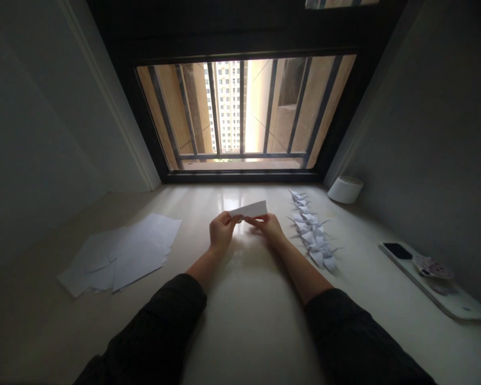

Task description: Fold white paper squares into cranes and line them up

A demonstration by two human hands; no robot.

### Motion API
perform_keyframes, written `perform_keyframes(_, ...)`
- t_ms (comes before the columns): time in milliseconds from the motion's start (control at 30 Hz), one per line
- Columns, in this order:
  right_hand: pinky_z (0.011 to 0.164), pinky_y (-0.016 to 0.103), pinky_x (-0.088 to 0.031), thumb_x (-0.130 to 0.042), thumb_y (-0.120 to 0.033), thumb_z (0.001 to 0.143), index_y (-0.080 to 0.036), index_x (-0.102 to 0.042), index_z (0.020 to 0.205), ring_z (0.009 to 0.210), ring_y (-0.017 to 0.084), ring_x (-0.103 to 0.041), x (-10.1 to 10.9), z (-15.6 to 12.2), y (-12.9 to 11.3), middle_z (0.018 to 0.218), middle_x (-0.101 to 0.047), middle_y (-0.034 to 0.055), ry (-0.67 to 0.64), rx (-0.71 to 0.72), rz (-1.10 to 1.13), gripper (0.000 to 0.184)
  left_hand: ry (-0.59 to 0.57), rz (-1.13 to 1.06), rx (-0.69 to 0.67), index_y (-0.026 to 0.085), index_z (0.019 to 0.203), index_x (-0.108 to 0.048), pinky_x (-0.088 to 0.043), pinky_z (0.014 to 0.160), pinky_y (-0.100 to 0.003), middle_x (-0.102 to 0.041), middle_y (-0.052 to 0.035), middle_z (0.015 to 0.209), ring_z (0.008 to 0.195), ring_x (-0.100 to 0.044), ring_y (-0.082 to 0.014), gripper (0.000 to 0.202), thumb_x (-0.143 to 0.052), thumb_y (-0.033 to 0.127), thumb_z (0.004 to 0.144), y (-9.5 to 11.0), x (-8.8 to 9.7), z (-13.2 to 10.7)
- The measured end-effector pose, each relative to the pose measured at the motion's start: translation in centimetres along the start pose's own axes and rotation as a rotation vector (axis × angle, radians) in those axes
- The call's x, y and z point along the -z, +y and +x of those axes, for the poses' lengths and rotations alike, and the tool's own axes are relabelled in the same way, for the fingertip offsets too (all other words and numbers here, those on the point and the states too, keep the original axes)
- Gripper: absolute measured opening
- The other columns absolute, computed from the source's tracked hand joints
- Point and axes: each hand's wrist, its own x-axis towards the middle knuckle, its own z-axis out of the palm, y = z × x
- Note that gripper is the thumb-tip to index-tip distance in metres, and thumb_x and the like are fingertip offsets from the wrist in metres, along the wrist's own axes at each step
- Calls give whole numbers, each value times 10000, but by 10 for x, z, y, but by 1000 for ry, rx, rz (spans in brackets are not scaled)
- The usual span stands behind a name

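A folded strip of white paper [251, 208] is held up just above the pale tabletop [244, 321], in front of the window. My left hand [222, 231] pinches its left end. My right hand [269, 225] pinches its lower edge near the middle. Both hands have their fingers closed on the paper. To the right of my right hand lies a row of several folded white paper cranes [313, 235].
A loose pile of white paper sheets [122, 254] lies at the left. A white roll [345, 189] stands at the back right corner. A phone [433, 275] lies along the right wall. A barred window [244, 112] is straight ahead.
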Motion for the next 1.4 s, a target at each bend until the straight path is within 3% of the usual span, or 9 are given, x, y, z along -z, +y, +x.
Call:
perform_keyframes(233,503,269,-496,-774,-452,546,-144,-733,878,648,198,-644,1,2,4,836,-720,88,-21,54,-25,454,4,6,-12,142,808,-660,-524,745,-325,-707,-68,779,757,-672,-198,254,-701,362,688,-3,0,1)
perform_keyframes(500,437,246,-413,-770,-480,526,-140,-732,728,540,168,-603,-2,-1,-1,750,-719,84,92,24,-46,397,61,-78,69,131,833,-681,-537,727,-346,-707,-66,791,710,-666,-189,290,-722,355,655,-3,0,5)
perform_keyframes(667,636,273,-473,-748,-459,583,-167,-713,684,674,176,-630,5,1,0,705,-702,45,139,161,-9,311,132,-110,122,117,806,-684,-539,745,-370,-705,-65,776,696,-662,-190,275,-738,310,617,-2,-1,7)
perform_keyframes(733,651,276,-470,-740,-454,598,-168,-700,666,663,168,-620,6,3,2,673,-686,35,136,182,-12,297,138,-119,137,115,801,-682,-537,748,-370,-703,-66,779,704,-660,-190,266,-735,299,615,-2,-1,7)
perform_keyframes(1067,540,267,-458,-692,-487,650,-169,-711,809,674,185,-616,8,7,7,762,-675,46,13,154,-115,355,176,41,136,148,757,-624,-465,601,-265,-685,-58,759,646,-646,-169,232,-676,358,672,-3,2,7)
perform_keyframes(1233,614,274,-462,-706,-480,641,-167,-725,723,723,175,-595,8,7,6,751,-649,44,-25,179,-46,324,178,127,114,160,791,-597,-431,552,-242,-674,-58,763,656,-645,-173,285,-627,435,721,-5,4,8)
perform_keyframes(1400,635,279,-467,-663,-521,666,-185,-742,753,739,170,-593,11,0,-4,806,-673,56,-169,118,0,356,201,138,124,173,813,-589,-414,519,-228,-658,-44,758,643,-631,-162,306,-614,466,727,-5,6,8)
